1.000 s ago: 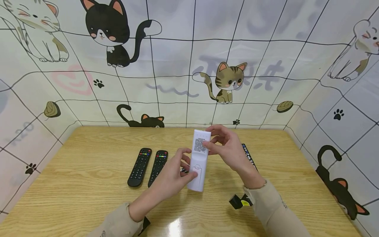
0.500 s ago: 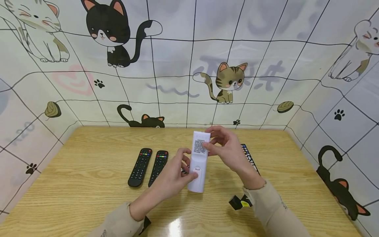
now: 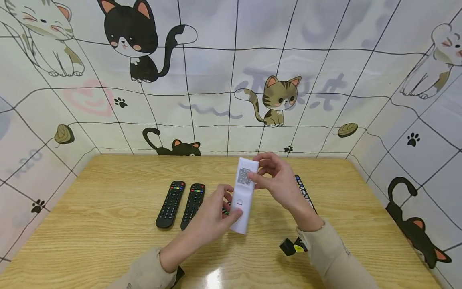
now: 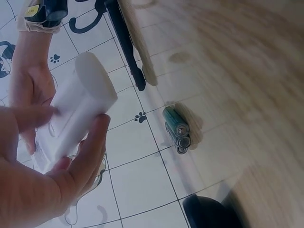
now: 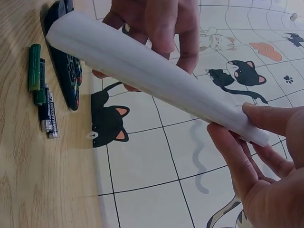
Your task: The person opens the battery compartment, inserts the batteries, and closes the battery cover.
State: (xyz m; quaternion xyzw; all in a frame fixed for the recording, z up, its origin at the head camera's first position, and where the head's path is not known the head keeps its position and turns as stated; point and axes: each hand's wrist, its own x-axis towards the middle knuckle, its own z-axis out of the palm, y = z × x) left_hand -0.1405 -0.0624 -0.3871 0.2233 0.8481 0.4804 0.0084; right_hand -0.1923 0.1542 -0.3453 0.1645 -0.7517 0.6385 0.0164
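Observation:
Tilted above the table, a white remote control [image 3: 242, 194] shows its back, with a QR code label near the top and a battery cover lower down. My left hand [image 3: 209, 218] grips its lower part, thumb pressed on the cover and fingers along the left edge. With thumb and fingers, my right hand [image 3: 278, 182] pinches the upper end. In the right wrist view the white remote's long side is visible; its button face is hidden. Several batteries [image 4: 176, 126] lie on the table beyond my left hand, mostly covered by it in the head view.
Two black remotes [image 3: 171, 204] [image 3: 193, 204] lie side by side at the left. Another dark remote with pale buttons [image 3: 305, 193] lies partly behind my right hand. A cat-patterned wall covering [image 3: 216, 136] borders the wooden table [image 3: 108, 224] at back and sides.
The white remote has tilted slightly, its top end leaning a little further right. My left hand has shifted slightly with it, thumb still on the cover.

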